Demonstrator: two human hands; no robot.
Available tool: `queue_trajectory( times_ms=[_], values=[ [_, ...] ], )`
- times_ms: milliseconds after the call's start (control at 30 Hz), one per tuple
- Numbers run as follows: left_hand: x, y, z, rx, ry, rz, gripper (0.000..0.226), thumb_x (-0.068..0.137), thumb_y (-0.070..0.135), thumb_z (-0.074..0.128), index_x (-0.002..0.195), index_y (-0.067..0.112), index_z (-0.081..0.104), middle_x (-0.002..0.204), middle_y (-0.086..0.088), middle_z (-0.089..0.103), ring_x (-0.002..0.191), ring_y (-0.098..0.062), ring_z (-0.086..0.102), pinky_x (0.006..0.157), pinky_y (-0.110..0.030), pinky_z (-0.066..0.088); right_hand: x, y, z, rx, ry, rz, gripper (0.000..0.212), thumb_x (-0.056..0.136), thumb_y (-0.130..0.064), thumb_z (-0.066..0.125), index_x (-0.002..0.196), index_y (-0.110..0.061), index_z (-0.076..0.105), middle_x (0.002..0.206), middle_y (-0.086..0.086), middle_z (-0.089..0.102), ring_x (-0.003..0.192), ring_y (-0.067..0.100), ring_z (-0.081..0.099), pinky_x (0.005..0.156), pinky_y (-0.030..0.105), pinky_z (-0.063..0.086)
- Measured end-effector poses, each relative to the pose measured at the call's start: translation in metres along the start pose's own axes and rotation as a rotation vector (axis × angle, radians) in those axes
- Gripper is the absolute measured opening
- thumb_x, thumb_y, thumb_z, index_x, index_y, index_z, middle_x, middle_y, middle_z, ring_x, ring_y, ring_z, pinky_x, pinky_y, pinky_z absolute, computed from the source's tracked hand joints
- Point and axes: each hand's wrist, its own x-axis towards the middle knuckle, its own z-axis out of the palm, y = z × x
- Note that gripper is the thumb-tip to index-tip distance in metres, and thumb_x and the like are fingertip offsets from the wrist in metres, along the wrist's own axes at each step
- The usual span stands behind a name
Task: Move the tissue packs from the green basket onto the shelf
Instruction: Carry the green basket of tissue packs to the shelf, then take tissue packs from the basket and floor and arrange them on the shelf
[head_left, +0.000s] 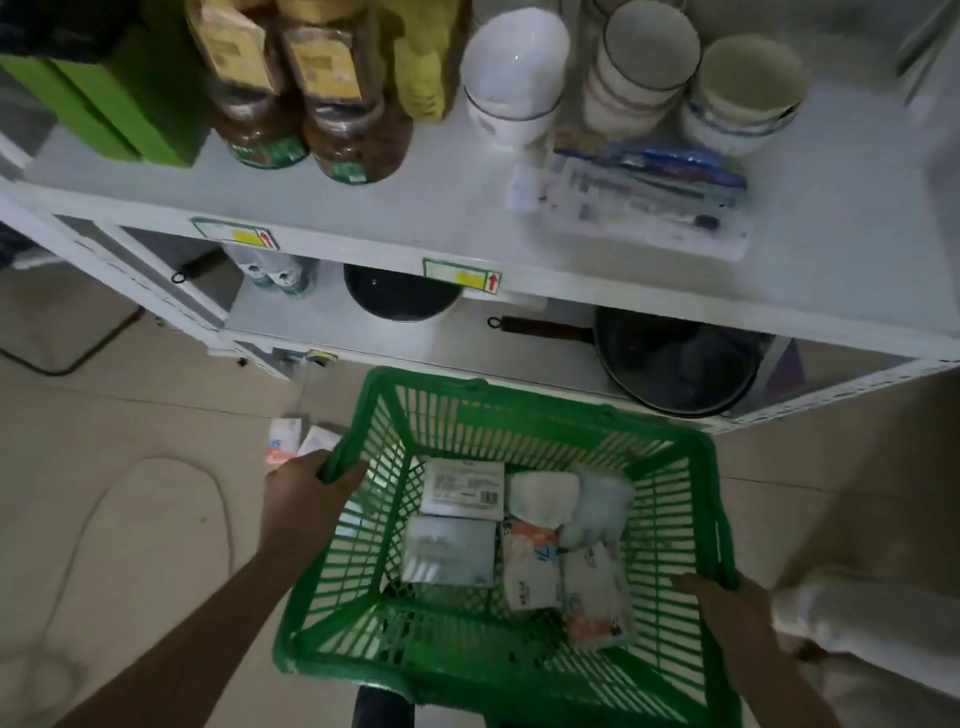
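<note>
A green slatted basket (670, 525) hangs in front of the white shelf (415, 208), held at both sides. My left hand (306, 493) grips its left rim with the thumb inside. My right hand (727, 608) holds the right rim. Several tissue packs lie on the basket floor: a white pack with a barcode label (462, 488), a grey-blue pack (449, 551), a soft white and pale blue pack (571, 501), and two white packs with orange print (530, 566) (597, 597).
The upper shelf board carries green boxes (119, 114), jars (306, 104), stacked bowls (639, 73) and a flat packet (644, 202). A pot (400, 301) and a frying pan (675, 364) sit on the lower board. Two small packs (296, 441) lie on the floor left of the basket.
</note>
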Motion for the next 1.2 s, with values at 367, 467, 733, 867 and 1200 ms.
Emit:
queue_trajectory(
  times_ms=[367,467,733,867,1200],
  values=[
    [0.120,-0.103,0.176,0.141,-0.038,0.041,0.052,0.091,0.051,0.074,0.057,0.019,0.050,0.048,-0.002,0.051,0.049,-0.021,0.049,0.051,-0.032,0.035,0.200,0.043,0.144,-0.071,-0.030,-0.177,0.017,0.081,0.000,0.078,0.097,-0.004,0.074,0.089,0.019,0.076,0.081,0.035,0.074,0.072,0.045,0.065],
    [0.145,-0.127,0.219,0.159,-0.043,0.011,0.050,0.091,0.049,0.074,0.059,0.018,0.051,0.054,-0.005,0.053,0.053,-0.027,0.050,0.053,-0.034,0.035,0.249,0.061,0.185,-0.082,-0.007,-0.192,0.018,0.081,-0.004,0.079,0.080,-0.018,0.068,0.082,0.010,0.074,0.070,0.027,0.071,0.057,0.027,0.058],
    [0.168,-0.179,0.311,0.169,-0.113,-0.007,0.047,0.094,0.041,0.074,0.065,0.014,0.048,0.057,-0.008,0.051,0.058,-0.029,0.049,0.058,-0.038,0.038,0.327,0.116,0.241,-0.145,0.089,-0.212,0.017,0.084,-0.005,0.075,0.081,-0.019,0.067,0.093,0.017,0.075,0.087,0.035,0.074,0.076,0.048,0.066],
    [0.166,-0.180,0.339,0.104,-0.054,0.060,0.041,0.096,0.038,0.071,0.081,0.005,0.052,0.063,-0.009,0.048,0.064,-0.031,0.048,0.062,-0.041,0.037,0.346,0.143,0.242,-0.092,0.133,-0.144,0.025,0.083,-0.009,0.078,0.106,-0.007,0.071,0.105,0.018,0.074,0.090,0.034,0.073,0.083,0.047,0.064],
    [0.162,-0.155,0.376,0.079,-0.118,0.163,0.045,0.094,0.044,0.072,0.074,0.009,0.052,0.060,-0.009,0.053,0.064,-0.035,0.057,0.061,-0.046,0.048,0.372,0.153,0.203,-0.169,0.221,-0.092,0.033,0.075,-0.013,0.086,0.105,-0.009,0.073,0.087,0.012,0.074,0.074,0.027,0.072,0.070,0.036,0.061]
  ],
)
